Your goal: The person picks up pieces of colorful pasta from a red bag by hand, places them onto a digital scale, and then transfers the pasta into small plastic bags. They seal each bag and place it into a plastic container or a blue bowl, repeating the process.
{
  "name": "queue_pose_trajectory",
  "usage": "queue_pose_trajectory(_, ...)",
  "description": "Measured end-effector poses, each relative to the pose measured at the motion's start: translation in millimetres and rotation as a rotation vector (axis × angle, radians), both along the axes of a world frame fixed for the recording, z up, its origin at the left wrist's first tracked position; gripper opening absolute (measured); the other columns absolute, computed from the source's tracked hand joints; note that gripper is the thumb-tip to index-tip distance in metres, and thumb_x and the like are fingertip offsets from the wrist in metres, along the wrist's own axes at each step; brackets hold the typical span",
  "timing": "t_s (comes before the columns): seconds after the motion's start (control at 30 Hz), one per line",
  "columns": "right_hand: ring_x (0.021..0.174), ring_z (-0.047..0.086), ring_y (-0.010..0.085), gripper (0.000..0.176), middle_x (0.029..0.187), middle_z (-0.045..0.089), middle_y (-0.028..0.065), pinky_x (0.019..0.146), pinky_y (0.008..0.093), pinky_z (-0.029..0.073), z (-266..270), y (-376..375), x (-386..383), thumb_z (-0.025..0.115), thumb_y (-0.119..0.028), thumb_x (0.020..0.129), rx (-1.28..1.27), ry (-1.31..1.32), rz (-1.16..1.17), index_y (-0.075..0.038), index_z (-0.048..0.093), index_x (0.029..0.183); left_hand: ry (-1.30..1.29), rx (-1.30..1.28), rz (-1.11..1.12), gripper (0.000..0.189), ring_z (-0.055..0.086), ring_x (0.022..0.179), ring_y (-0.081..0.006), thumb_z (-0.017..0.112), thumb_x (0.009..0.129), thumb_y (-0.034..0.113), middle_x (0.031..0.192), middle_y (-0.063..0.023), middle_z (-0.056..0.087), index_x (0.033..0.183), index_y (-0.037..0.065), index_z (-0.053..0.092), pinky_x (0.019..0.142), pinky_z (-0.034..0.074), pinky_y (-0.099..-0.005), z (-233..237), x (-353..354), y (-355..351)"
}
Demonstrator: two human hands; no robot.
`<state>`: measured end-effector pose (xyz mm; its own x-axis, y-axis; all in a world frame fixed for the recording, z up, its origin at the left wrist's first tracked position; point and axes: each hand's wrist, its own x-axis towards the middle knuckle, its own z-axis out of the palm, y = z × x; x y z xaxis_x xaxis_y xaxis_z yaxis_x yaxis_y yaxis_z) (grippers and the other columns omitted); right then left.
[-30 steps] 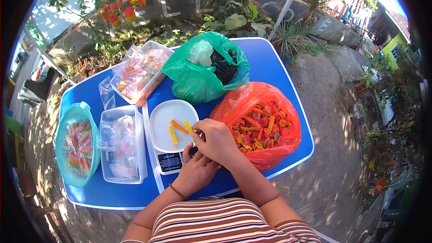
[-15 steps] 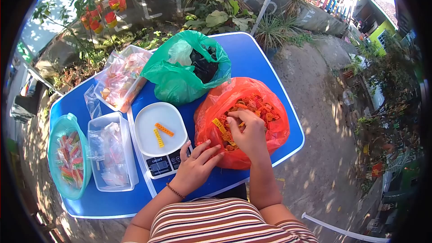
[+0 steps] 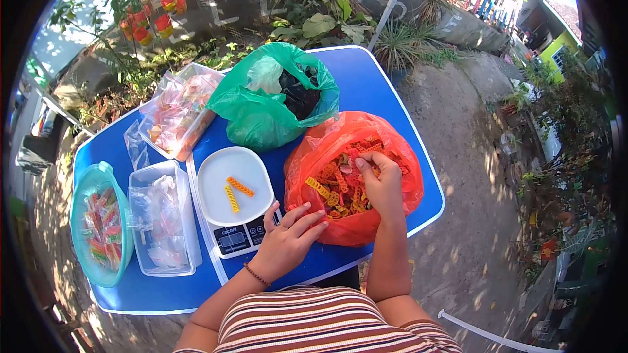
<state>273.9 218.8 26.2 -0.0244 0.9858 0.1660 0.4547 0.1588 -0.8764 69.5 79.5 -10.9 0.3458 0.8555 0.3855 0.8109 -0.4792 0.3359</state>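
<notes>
My right hand (image 3: 382, 183) is inside the mouth of a red-orange plastic bag (image 3: 302, 208), thumb and fingers pinched together over a heap of twisted snack pieces (image 3: 340, 180) in yellow, orange and red. Whatever is between those fingertips is too small to make out. My left hand (image 3: 288, 242) has its fingers spread, the tips touching the bag's near left side. Beside it stands a kitchen scale (image 3: 241, 238) with a white square tray (image 3: 219, 206). One yellow snack twist (image 3: 232, 199) and one orange snack twist (image 3: 241, 187) lie on that tray.
A green plastic bag (image 3: 255, 121) sits behind the scale on the blue table (image 3: 350, 82). To the left are a clear container (image 3: 196, 248) of plastic bags, another container (image 3: 186, 114) with packed snacks, and a teal basket (image 3: 80, 248) holding colourful filled packets.
My right hand has moved right and slightly up within the red-orange bag, uncovering more snack pieces at its left. My left hand stays nearly still against the bag.
</notes>
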Motion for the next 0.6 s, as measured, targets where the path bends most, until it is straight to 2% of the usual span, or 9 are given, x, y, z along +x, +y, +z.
queue_pose_trajectory(0.1,0.073,0.06,0.0055,0.012,0.082,0.069,0.0004,0.066,0.0252,0.048,9,-2,-2,0.071,-0.01,0.097,-0.085,0.253,0.102,0.001,0.073,0.097,0.012,-0.01,0.006,0.029,0.055,0.133,-0.018,0.072,0.089,0.02,0.134,0.0046,0.066,0.118,0.024,0.074,0.116,0.019,-0.0579,-4,2,0)
queue_pose_trajectory(0.2,0.075,0.058,0.0019,0.015,0.08,0.065,-0.0039,0.064,0.0226,0.047,28,-15,-25,0.069,-0.011,0.099,-0.266,0.521,0.233,0.004,0.071,0.098,0.011,-0.009,-0.003,0.031,0.054,0.133,-0.0186,0.066,0.09,0.017,0.134,0.0018,0.065,0.121,0.022,0.072,0.117,0.017,-0.0597,-5,4,0)
queue_pose_trajectory(0.23,0.073,0.057,0.0014,0.015,0.076,0.065,-0.0036,0.062,0.0214,0.045,31,-20,-37,0.069,-0.01,0.099,-0.261,0.456,0.331,0.004,0.07,0.1,0.008,-0.008,-0.009,0.033,0.054,0.133,-0.019,0.063,0.091,0.016,0.134,0.0005,0.065,0.122,0.021,0.071,0.118,0.017,-0.0605,-5,4,-2)
queue_pose_trajectory(0.37,0.068,0.067,0.0126,0.019,0.078,0.072,0.0117,0.064,0.029,0.054,33,-38,-95,0.069,-0.011,0.097,-0.097,0.026,0.571,0.007,0.07,0.103,0.017,-0.055,-0.012,0.03,0.055,0.131,-0.0217,0.062,0.091,0.017,0.129,-0.0018,0.066,0.12,0.02,0.072,0.116,0.018,-0.0607,-11,3,-7)
queue_pose_trajectory(0.4,0.072,0.073,0.0245,0.019,0.081,0.072,0.0204,0.069,0.0347,0.057,27,-38,-107,0.069,-0.01,0.095,-0.05,-0.033,0.598,0.007,0.071,0.104,-0.015,-0.057,-0.019,0.029,0.056,0.13,-0.0229,0.062,0.091,0.017,0.128,-0.0024,0.066,0.118,0.019,0.073,0.115,0.02,-0.0597,-11,1,-7)
queue_pose_trajectory(0.47,0.076,0.074,0.0319,0.02,0.085,0.072,0.0232,0.072,0.0368,0.058,15,-38,-124,0.069,-0.009,0.095,-0.009,-0.044,0.647,0.007,0.071,0.106,-0.046,-0.089,-0.029,0.027,0.057,0.129,-0.0243,0.062,0.091,0.016,0.127,-0.0033,0.067,0.116,0.017,0.073,0.113,0.023,-0.058,-12,-2,-8)
queue_pose_trajectory(0.57,0.082,0.075,0.0322,0.019,0.09,0.073,0.0225,0.073,0.0375,0.058,13,-39,-127,0.068,-0.008,0.094,0.008,-0.015,0.64,0.006,0.071,0.107,-0.031,-0.142,-0.028,0.028,0.058,0.128,-0.0235,0.061,0.091,0.016,0.127,-0.0035,0.067,0.117,0.018,0.072,0.111,0.025,-0.0563,-16,-6,-11)
queue_pose_trajectory(0.6,0.083,0.075,0.0318,0.019,0.092,0.074,0.0221,0.073,0.0372,0.058,13,-39,-124,0.068,-0.007,0.094,0.092,-0.022,0.604,0.006,0.071,0.107,-0.014,-0.135,-0.024,0.029,0.058,0.127,-0.0224,0.061,0.092,0.017,0.127,-0.0028,0.066,0.118,0.019,0.071,0.11,0.027,-0.0559,-16,-7,-11)
